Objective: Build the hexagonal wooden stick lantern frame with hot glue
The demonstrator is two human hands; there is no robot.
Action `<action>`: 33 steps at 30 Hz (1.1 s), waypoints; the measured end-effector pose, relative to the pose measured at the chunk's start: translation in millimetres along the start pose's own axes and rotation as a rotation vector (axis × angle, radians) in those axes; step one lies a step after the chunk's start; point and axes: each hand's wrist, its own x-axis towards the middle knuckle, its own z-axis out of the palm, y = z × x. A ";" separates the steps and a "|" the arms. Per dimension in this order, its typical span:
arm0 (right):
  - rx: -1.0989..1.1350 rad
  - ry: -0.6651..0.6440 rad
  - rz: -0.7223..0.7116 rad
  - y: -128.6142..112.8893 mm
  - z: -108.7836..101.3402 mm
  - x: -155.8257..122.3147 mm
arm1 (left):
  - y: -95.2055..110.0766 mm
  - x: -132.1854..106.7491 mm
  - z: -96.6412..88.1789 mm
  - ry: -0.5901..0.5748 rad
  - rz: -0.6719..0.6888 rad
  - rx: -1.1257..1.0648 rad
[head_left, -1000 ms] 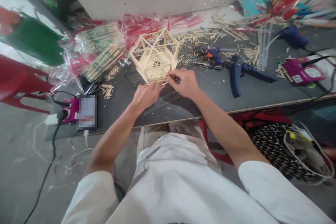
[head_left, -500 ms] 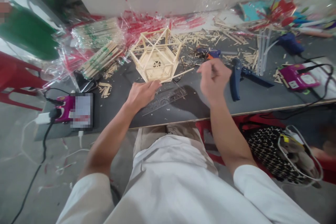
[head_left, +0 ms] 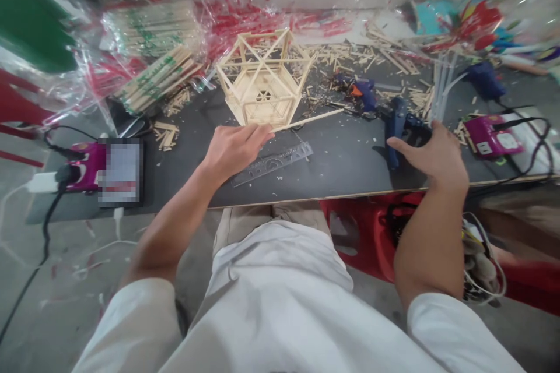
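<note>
My left hand [head_left: 238,148] is closed on one end of a thin wooden stick [head_left: 319,119], which points right, low over the table. Directly behind it stands a six-sided wooden stick frame [head_left: 263,78] with crossed bars and a small wheel-like piece in its floor. My right hand [head_left: 437,157] is open, thumb spread from the fingers, reaching over the handles of a blue hand cutter [head_left: 396,128]. Part of the cutter is hidden behind that hand. A clear plastic ruler [head_left: 275,164] lies flat in front of my left hand.
A blue glue gun [head_left: 365,93] lies among wood offcuts, another [head_left: 485,78] by clear glue sticks [head_left: 444,84]. Bundled chopsticks [head_left: 153,81] are at the left. Purple power blocks [head_left: 494,134] with cables and a phone [head_left: 122,172] stand near the table's ends.
My right hand has moved right from near the stick's free end to the blue cutter, and its fingers have spread. My left hand still holds the stick. The view has shifted slightly.
</note>
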 end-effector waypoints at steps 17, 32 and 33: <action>-0.059 -0.050 0.001 -32.7 -30.5 -33.1 | -0.4 0.5 -4.2 -0.092 -0.122 -0.034; 0.556 -0.264 -0.561 -97.2 -8.4 -141.6 | 2.6 0.7 -2.7 0.002 -0.103 -0.045; 0.562 -0.264 -0.581 -102.9 -7.8 -142.8 | 3.4 0.9 -2.8 0.009 -0.103 -0.055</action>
